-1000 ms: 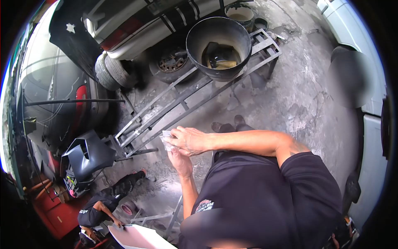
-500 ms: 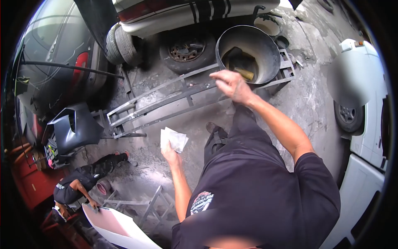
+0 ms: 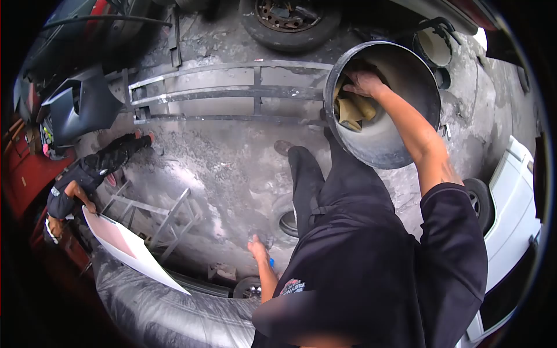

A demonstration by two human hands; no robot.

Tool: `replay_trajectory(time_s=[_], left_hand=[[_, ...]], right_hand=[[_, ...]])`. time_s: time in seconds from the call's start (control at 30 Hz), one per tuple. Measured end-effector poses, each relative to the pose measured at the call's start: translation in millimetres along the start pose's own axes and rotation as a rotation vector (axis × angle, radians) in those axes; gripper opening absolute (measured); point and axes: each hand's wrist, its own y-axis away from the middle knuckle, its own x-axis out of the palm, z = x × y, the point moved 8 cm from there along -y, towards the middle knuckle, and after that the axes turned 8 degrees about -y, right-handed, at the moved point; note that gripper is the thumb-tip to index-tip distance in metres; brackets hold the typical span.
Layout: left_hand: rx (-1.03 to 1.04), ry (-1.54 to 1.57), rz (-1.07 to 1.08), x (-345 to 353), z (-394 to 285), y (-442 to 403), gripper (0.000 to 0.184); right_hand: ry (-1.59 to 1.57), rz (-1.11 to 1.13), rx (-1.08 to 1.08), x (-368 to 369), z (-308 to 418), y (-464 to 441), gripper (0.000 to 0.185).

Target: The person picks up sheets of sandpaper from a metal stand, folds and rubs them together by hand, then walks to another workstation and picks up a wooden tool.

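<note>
My right hand [image 3: 364, 83] reaches down inside a large dark-rimmed drum [image 3: 384, 153], its fingers spread and partly in shadow. Just below that hand lie yellowish curled sheets [image 3: 349, 111] and a yellowish rolled piece [image 3: 364, 108], against the drum's inner wall. Whether the fingertips touch them I cannot tell. My left hand [image 3: 258, 249] hangs low at my side over the floor, fingers apart, with nothing visible in it. A small blue thing [image 3: 271, 263] shows beside its wrist.
A metal frame [image 3: 220, 91] lies left of the drum, with a wheel [image 3: 290, 23] beyond. At left, another person [image 3: 75, 185] holds a white panel [image 3: 130, 249] near a metal stand [image 3: 165, 217]. A plastic-covered surface [image 3: 168, 319] is behind; a white vehicle [image 3: 516, 197] stands right.
My right hand has gone from above the drum's edge down into it. My left hand has dropped lower and back; the white sheets it held are out of sight. The view has shifted.
</note>
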Motion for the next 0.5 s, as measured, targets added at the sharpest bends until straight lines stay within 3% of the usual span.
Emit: replay_trajectory(time_s=[0.1,0.17,0.2,0.23,0.33,0.37,0.4,0.43,0.47,0.5], left_hand=[[-0.059,-0.046,-0.057,-7.8,24.4,31.2,0.035],[-0.038,-0.045,-0.044,-3.1,3.6,51.2,0.035],[0.044,0.011,0.038,3.9,-9.3,54.2,0.036],[0.039,0.047,0.049,11.1,-30.8,70.3,0.035],[0.161,0.178,-0.049,20.8,-61.4,74.4,0.03],[0.183,0.042,-0.056,16.5,-100.4,97.7,0.03],[0.228,0.053,-0.048,21.2,-92.4,92.9,0.031],[0.186,0.079,-0.063,26.6,-91.1,94.7,0.036],[0.223,0.074,-0.066,36.1,-74.6,89.4,0.044],[0.278,0.004,-0.096,38.4,-83.3,99.3,0.049]], right_hand=[[0.028,0.083,0.067,49.2,-21.4,-19.5,0.094],[-0.013,0.081,0.167,65.2,-30.2,-22.1,0.101],[0.017,0.08,0.21,76.7,-39.0,-20.7,0.096],[0.053,-0.039,0.123,85.5,-49.3,-22.8,0.073],[0.092,0.105,0.101,100.8,-77.4,-26.1,0.068],[0.081,0.185,0.057,102.2,-85.6,-29.5,0.064],[-0.016,0.162,-0.071,112.4,-105.0,-39.4,0.062],[0.022,0.108,-0.319,135.2,-142.0,-54.2,0.06],[-0.076,0.294,-0.258,123.1,-127.5,-55.0,0.057],[-0.006,0.317,-0.27,114.7,-121.3,-54.7,0.054]])
